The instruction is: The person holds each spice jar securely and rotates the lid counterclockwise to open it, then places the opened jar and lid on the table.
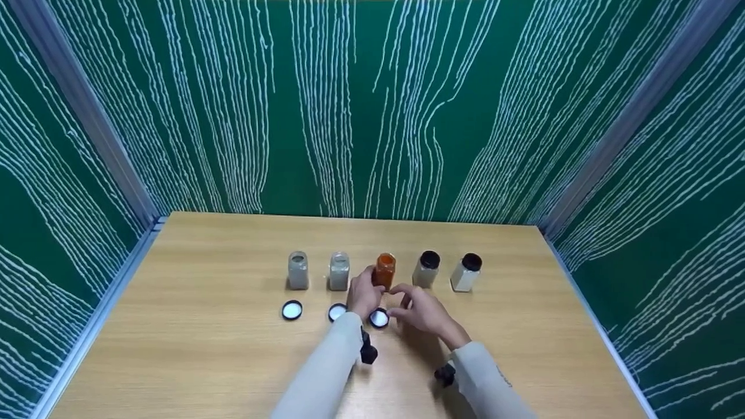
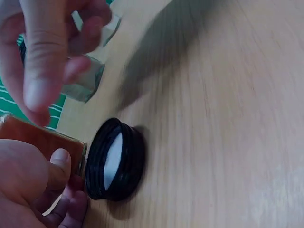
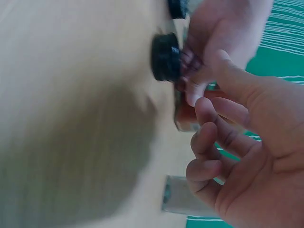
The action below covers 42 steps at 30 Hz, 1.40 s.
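Note:
My left hand [image 1: 363,295] grips the lower part of an uncapped glass spice jar [image 1: 385,269] holding orange-red powder, which stands upright on the table. In the left wrist view the thumb presses against the glass of this jar [image 2: 45,142]. A black screw lid [image 1: 379,318] with a white liner lies upside down in front of the jar. Just right of that lid hovers my right hand [image 1: 426,311], its fingers loosely bent and holding nothing. The right wrist view shows the same lid [image 3: 165,57] beyond the bent fingers [image 3: 206,140].
Left of the orange jar stand two uncapped jars [image 1: 298,270] [image 1: 339,272], their lids [image 1: 291,310] [image 1: 337,312] upturned in front. Rightward stand two black-capped jars [image 1: 426,270] [image 1: 466,273]. Green walls with white lines rise around the wooden table [image 1: 204,331].

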Motion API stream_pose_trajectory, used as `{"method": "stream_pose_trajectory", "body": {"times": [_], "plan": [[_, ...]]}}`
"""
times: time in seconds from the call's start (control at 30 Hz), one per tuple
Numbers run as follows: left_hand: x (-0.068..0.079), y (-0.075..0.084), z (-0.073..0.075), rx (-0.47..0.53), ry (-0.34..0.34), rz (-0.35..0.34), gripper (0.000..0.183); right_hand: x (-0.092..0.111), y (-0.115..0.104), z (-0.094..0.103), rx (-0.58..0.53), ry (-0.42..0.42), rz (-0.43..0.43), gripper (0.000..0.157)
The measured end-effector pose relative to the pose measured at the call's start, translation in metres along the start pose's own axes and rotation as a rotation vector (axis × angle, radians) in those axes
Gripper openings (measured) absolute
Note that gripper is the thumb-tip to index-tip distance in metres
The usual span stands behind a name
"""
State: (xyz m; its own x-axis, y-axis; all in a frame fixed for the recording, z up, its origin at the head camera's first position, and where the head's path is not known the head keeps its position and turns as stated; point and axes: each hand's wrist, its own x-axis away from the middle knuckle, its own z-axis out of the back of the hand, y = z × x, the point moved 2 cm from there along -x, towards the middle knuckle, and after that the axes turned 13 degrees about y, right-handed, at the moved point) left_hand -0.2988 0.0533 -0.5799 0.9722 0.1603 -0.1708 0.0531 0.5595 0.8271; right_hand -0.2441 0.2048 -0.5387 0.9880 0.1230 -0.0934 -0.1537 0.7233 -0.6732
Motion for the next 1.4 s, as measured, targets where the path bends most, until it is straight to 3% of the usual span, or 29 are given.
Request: {"method": "stream_pose_trajectory", "body": {"times": [0.17, 0.4, 0.73, 1.03, 1.23, 1.4], "plan": [[0.001, 0.002, 0.006, 0.006, 0.009, 0.039, 0.050, -0.004, -0.005, 0.017, -0.018, 0.090, 0.035, 0.038], [-0.004, 0.015, 0.018, 0.002, 0.008, 0.062, 0.061, -0.015, -0.012, 0.053, -0.045, 0.332, 0.117, 0.023], [0.000, 0.021, 0.033, 0.012, -0.038, 0.123, 0.060, -0.021, -0.011, 0.075, -0.041, 0.392, 0.086, 0.027], [0.006, 0.027, 0.049, -0.001, 0.066, 0.041, 0.030, -0.020, -0.003, 0.081, -0.054, 0.462, 0.124, 0.032], [0.014, 0.033, 0.050, 0.050, 0.153, -0.118, 0.031, -0.017, 0.002, 0.084, -0.055, 0.510, 0.152, 0.034], [0.026, 0.041, 0.039, 0.090, 0.122, -0.152, 0.030, -0.015, 0.006, 0.084, -0.062, 0.502, 0.116, 0.037]]}}
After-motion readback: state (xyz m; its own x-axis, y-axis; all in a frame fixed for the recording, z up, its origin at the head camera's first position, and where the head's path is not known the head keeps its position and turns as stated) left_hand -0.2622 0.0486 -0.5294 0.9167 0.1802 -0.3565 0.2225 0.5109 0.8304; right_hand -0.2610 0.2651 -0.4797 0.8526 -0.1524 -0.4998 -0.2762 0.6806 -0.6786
